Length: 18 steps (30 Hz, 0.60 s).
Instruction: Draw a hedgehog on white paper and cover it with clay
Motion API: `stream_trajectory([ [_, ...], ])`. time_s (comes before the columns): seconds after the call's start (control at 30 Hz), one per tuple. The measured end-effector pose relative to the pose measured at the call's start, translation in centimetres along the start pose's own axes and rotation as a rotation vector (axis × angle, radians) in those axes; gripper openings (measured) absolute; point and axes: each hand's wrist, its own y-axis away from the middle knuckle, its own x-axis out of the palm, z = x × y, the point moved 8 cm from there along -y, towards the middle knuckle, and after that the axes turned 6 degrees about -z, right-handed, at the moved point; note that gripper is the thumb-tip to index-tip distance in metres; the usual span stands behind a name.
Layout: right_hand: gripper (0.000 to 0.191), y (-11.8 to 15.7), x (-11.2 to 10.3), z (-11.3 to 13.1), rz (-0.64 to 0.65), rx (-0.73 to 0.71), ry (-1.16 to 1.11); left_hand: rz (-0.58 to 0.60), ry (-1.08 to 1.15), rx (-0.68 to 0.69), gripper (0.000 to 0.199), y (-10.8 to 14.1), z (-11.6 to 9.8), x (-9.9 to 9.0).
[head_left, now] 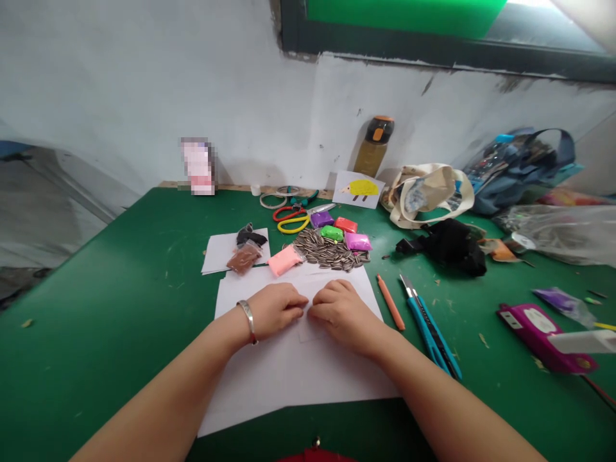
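Both hands are over a stack of white paper sheets [269,385] in front of me. My left hand [276,311], with a silver bracelet [248,321] at the wrist, has its thumb and fingers closed in a pinch. Close to its fingertips, my right hand [344,314] is closed too, fingers curled. Just below the fingertips shows the faint outline of a small piece of white paper [312,332], which both hands seem to pinch at its upper part. Their grip is partly hidden. Beyond the hands lie a pink clay packet [285,260] and a pile of striped sunflower seeds [327,251].
Right of the sheets lie an orange pen [391,301] and a blue utility knife [430,333], blade bared. Scissors [293,221], several clay packets [332,233] and a hedgehog drawing [359,189] are behind. A bottle [373,147], bags [428,192] and a magenta glue gun [543,337] stand or lie farther right.
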Motion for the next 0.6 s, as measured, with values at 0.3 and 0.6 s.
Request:
stream_trajectory([
  [0.3, 0.015, 0.1, 0.0, 0.2, 0.004, -0.047, 0.018, 0.004, -0.010, 0.003, 0.019, -0.1, 0.2, 0.2],
  [0.6, 0.016, 0.2, -0.9, -1.2, -0.075, 0.046, -0.129, 0.008, 0.006, -0.005, 0.021, -0.1, 0.2, 0.2],
])
